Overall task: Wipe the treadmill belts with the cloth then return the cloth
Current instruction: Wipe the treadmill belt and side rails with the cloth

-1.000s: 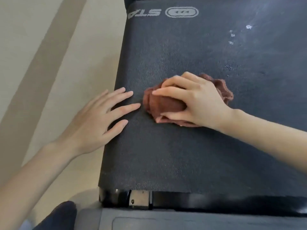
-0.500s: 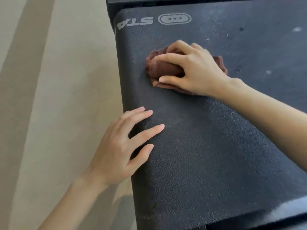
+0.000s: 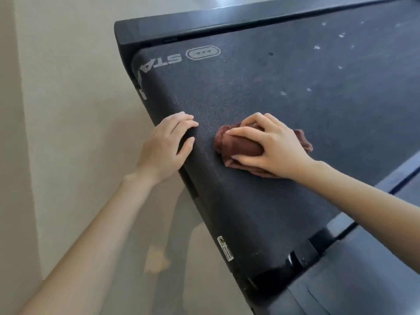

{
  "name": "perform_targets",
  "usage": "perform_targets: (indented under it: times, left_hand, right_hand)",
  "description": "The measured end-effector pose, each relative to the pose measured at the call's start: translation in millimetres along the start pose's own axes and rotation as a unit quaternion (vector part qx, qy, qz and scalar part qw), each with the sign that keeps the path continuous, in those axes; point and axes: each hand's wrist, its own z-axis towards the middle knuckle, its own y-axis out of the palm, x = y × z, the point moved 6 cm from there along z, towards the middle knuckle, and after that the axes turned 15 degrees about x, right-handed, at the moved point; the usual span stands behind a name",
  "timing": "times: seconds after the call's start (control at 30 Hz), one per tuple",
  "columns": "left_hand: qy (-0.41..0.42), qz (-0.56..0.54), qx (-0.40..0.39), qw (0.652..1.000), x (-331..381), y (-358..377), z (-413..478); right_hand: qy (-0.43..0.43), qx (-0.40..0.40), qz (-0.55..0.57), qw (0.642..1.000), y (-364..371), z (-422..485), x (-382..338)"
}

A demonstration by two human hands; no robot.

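A dark textured treadmill belt (image 3: 284, 92) fills the right of the head view, with a grey logo (image 3: 181, 57) near its far end and pale specks further right. My right hand (image 3: 270, 144) presses a bunched reddish-brown cloth (image 3: 236, 146) flat on the belt near its left side. My left hand (image 3: 168, 144) rests on the belt's left edge just left of the cloth, fingers curled over the edge and holding nothing else.
A black frame bar (image 3: 204, 21) crosses the belt's far end. A dark plastic cover (image 3: 341, 280) lies at the near end, lower right. Beige floor (image 3: 68, 110) spreads to the left of the treadmill.
My right hand has slid the cloth back from near the logo toward me. My left hand shifted from lying flat on the belt to curling over its left edge. The view has tilted.
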Motion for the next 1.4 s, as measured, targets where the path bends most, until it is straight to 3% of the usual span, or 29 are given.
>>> perform_targets:
  times: [0.17,0.4,0.53,0.63,0.83,1.07,1.2,1.3,1.4]
  left_hand:
    - [0.028,-0.031,-0.014,0.999,-3,-6,-2]
    - [0.043,-0.013,-0.085,0.995,-5,-6,1]
    - [0.051,0.014,-0.125,0.991,-9,-10,3]
    - [0.015,0.022,-0.089,0.996,-31,-19,8]
    - [-0.045,0.066,-0.087,0.993,-88,-24,33]
    - [0.003,0.202,-0.157,0.967,-111,-16,48]
    - [0.027,0.24,-0.188,0.952,-107,-19,50]
    - [0.057,0.227,-0.158,0.959,-95,-29,65]
    - [0.13,0.196,-0.177,0.956,-76,-22,75]
  right_hand:
    - [0.078,0.016,-0.054,0.995,-1,-10,-7]
    - [0.06,-0.008,-0.025,0.998,-38,-79,-41]
    - [0.038,-0.019,-0.021,0.999,-26,-56,-38]
    - [0.002,-0.005,-0.003,1.0,0,-22,-35]
    - [0.004,0.027,0.043,0.999,65,80,-17]
    - [0.014,0.042,0.013,0.999,94,135,3]
    - [0.011,0.048,0.023,0.999,69,92,-16]
    - [-0.002,0.037,0.048,0.998,43,46,-27]
    - [-0.019,0.014,0.06,0.998,26,12,-31]
